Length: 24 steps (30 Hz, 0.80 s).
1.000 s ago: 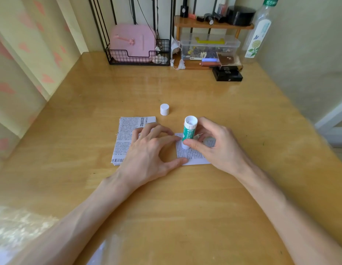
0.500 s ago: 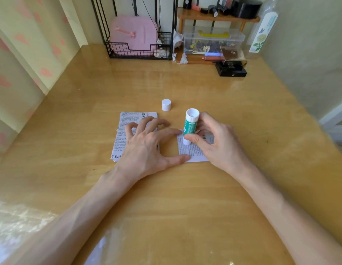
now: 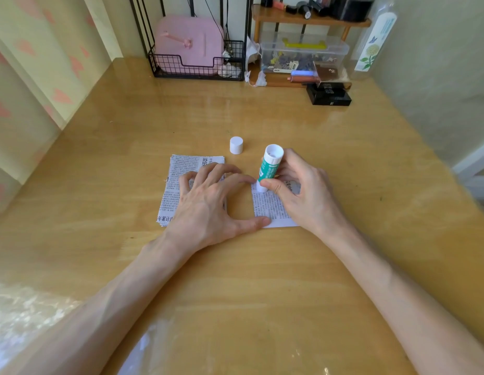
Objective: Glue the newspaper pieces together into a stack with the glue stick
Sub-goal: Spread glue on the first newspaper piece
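While the fingers (image 3: 273, 185) of the right hand (image 3: 305, 198) curl round the upright glue stick (image 3: 269, 165), its white tip presses on a newspaper piece (image 3: 267, 209).
The left hand (image 3: 208, 207) is spread wide, thumb pinning that piece's near corner, the other fingertips arched on the newspaper stack (image 3: 178, 171) just beside it. The white cap (image 3: 236, 145) stands just beyond the papers. All rest on a glossy, honey-coloured wooden counter (image 3: 235, 288) with bright glare at its near left. Along the far edge stand a wire basket (image 3: 165, 69) holding a pink case (image 3: 189, 41), a wooden shelf (image 3: 311, 20) over a clear box (image 3: 303, 54), and a bottle (image 3: 376, 41). A heart-patterned curtain (image 3: 32, 66) hangs on the left, and a plain wall (image 3: 438, 63) closes the right.
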Each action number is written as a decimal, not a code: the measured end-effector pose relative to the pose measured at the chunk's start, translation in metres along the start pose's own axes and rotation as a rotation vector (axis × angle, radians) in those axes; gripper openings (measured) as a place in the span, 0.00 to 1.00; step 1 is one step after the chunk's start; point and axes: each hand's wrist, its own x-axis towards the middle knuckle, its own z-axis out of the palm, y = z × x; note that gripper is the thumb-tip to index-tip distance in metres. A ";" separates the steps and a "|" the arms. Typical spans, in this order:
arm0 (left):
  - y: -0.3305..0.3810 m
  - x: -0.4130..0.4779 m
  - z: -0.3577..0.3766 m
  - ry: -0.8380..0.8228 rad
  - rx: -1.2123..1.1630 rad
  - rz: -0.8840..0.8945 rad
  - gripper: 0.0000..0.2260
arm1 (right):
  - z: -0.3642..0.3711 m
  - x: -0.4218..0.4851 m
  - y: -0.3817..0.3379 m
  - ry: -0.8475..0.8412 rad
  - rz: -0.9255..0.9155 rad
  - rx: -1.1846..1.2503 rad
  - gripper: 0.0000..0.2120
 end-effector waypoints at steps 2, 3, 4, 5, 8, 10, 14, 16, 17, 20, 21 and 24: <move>0.000 0.001 0.000 -0.002 -0.004 -0.007 0.38 | 0.001 0.002 0.001 0.002 0.000 0.001 0.11; 0.000 0.001 0.000 -0.006 -0.003 -0.011 0.39 | 0.002 0.002 0.002 0.003 0.001 0.000 0.11; 0.000 0.001 0.000 -0.009 -0.003 -0.013 0.39 | 0.002 0.003 0.003 0.005 0.002 0.001 0.11; 0.000 0.001 0.000 -0.010 -0.004 -0.013 0.38 | 0.003 0.004 0.003 0.010 0.003 0.000 0.11; -0.001 0.001 0.001 -0.013 -0.006 -0.015 0.38 | 0.004 0.006 0.005 0.018 0.005 0.002 0.11; -0.001 0.002 0.002 -0.019 -0.006 -0.020 0.39 | 0.005 0.008 0.005 0.023 0.010 0.004 0.10; -0.002 0.001 0.002 -0.020 -0.004 -0.020 0.39 | 0.005 0.007 0.005 0.033 0.021 0.018 0.10; -0.002 0.001 0.001 -0.025 -0.002 -0.019 0.39 | 0.004 0.006 0.004 0.051 0.037 0.060 0.09; -0.001 0.001 0.001 -0.027 -0.001 -0.020 0.40 | 0.002 0.006 0.002 0.081 0.045 0.110 0.09; -0.001 0.002 0.000 -0.034 -0.001 -0.024 0.40 | -0.009 0.008 -0.002 0.163 0.046 0.249 0.10; 0.000 0.002 0.000 -0.035 0.000 -0.025 0.40 | -0.013 0.008 -0.003 0.146 0.039 0.254 0.11; 0.000 0.002 0.000 -0.039 0.005 -0.031 0.41 | -0.018 0.003 -0.004 0.013 0.045 0.237 0.11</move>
